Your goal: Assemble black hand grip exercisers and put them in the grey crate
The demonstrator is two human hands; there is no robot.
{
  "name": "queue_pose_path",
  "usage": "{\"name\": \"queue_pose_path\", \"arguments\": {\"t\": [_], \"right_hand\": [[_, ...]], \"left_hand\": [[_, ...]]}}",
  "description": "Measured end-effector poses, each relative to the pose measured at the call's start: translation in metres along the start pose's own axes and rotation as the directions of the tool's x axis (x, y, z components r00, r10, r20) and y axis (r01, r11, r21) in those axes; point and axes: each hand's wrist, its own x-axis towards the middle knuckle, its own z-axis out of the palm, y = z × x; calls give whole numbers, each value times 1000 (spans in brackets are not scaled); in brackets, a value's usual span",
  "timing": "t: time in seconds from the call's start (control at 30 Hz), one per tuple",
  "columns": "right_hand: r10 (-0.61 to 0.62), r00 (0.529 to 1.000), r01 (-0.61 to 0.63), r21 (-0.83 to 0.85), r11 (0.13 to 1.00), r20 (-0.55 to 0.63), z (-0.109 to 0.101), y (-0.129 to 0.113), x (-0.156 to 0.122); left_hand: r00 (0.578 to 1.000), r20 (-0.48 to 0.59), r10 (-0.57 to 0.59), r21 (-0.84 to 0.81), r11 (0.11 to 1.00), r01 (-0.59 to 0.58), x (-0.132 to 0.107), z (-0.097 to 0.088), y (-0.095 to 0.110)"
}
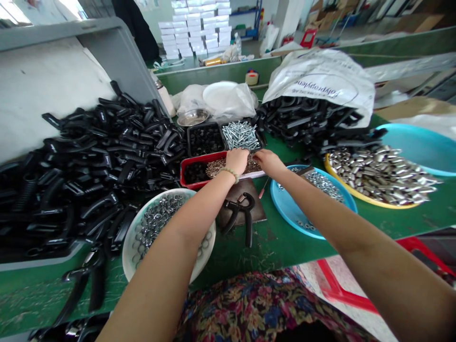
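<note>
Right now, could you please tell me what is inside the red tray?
The red tray holds black parts and brownish pieces; the left hand hides what lies beneath it.

We note white boxes (199, 27) stacked at rear; blue shelf (251, 33) and red stool (308, 37) to their right; tape roll (251, 75) near green partition (221, 73).

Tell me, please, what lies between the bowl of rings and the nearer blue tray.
The head view shows a metal plate, a black clamp partly on it, and a pinkish item.
</note>
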Motion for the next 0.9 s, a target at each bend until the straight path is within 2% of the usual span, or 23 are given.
{"name": "queue_pose_path", "arguments": {"t": [0.1,0.17,0.23,0.3,0.4,0.47,0.5,0.6,0.7,0.9], "right_hand": [[13,999,-9,88,996,-46,-10,-8,-18],[14,999,-3,242,970,-44,-15,-17,-40],[7,1000,-16,469,883,20,-15,-28,-63],[-23,994,-51,640,767,107,-10,-39,-82],[-7,983,-121,686,717,181,1,-52,-93],[33,979,-161,659,735,202,6,-57,-93],[41,979,-161,632,758,200,8,-58,-92],[-3,992,-63,525,849,124,10,-61,-93],[-75,996,47,427,903,50,13,-62,-97],[-188,982,184,248,951,-7,21,-62,-101]], "left_hand": [[999,-33,-4,-64,998,2,-10,-12,-3],[998,-67,-17,-226,974,2,-31,-22,-6],[998,-57,-30,-451,893,1,-62,-29,-10],[999,11,-44,-602,798,42,-99,-31,-13],[981,94,-169,-678,711,187,-146,-21,-16],[965,105,-238,-655,714,248,-165,-12,-14],[967,94,-236,-626,742,242,-170,-8,-12],[991,11,-135,-512,850,121,-175,-1,-6],[996,-65,-55,-401,916,24,-175,2,-1],[998,-48,39,-120,992,-45,-179,6,4]]}}
